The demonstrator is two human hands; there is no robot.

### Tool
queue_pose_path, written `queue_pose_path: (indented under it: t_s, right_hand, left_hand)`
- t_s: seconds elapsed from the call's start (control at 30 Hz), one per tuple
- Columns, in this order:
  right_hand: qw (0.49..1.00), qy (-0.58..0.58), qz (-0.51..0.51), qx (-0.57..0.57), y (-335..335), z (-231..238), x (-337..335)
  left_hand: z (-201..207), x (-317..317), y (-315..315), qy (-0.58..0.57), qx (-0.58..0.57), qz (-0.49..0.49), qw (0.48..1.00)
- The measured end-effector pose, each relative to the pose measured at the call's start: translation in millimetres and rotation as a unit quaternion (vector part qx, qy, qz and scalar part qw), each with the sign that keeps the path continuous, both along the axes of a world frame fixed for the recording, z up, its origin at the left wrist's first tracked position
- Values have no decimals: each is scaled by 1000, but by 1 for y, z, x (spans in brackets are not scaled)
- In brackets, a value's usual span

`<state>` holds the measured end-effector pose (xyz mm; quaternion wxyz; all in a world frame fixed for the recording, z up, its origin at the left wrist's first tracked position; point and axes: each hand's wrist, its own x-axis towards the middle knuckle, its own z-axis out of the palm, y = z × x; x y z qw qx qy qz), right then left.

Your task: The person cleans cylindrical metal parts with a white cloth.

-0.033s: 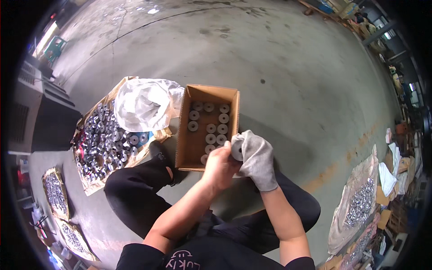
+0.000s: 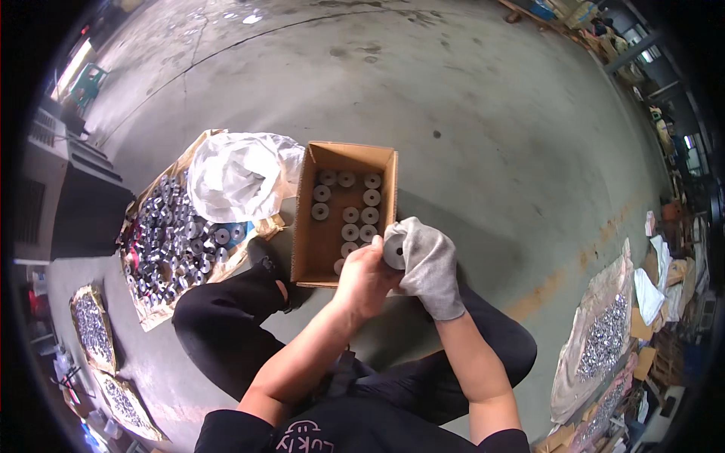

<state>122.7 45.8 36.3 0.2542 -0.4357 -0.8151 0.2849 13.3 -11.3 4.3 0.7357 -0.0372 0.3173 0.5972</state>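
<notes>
One disc (image 2: pixel 394 253) is held by both hands, close together: at nine o'clock by the bare left hand (image 2: pixel 361 282), at three o'clock by the gloved right hand (image 2: pixel 432 264). Its rim is best gripped firmly, so it isn't dropped. Near it, at ten o'clock, more discs (image 2: pixel 350 232) are laid in a box (image 2: pixel 321 241); at nine, a pile (image 2: pixel 170 241) is spread on a sheet (image 2: pixel 155 315).

Soft light brightened the floor (image 2: pixel 513 90), with glare toward the top left. Shadow lay right of the box (image 2: pixel 351 155). Fisheye distortion curved the dark edges.
</notes>
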Motion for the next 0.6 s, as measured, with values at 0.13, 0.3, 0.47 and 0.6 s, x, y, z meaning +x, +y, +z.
queue_pose_path:
  t_s: [0.13, 0.3, 0.47, 0.6]
  right_hand:
    - [995, 57, -37, 80, -5, 16, -2]
    - [956, 216, -83, -181, 0, -4, 10]
    - [980, 193, 34, -39, 19, 7, 14]
    - [995, 59, 77, 38, 11, 19, 10]
  left_hand:
    - [-2, -14, 0, -97, 101, -19, 990]
    - [-5, -16, 8, -142, 101, -92, 980]
    - [-2, -20, 4, -109, 57, -73, 990]
    - [-8, -18, 6, 280, 170, -22, 944]
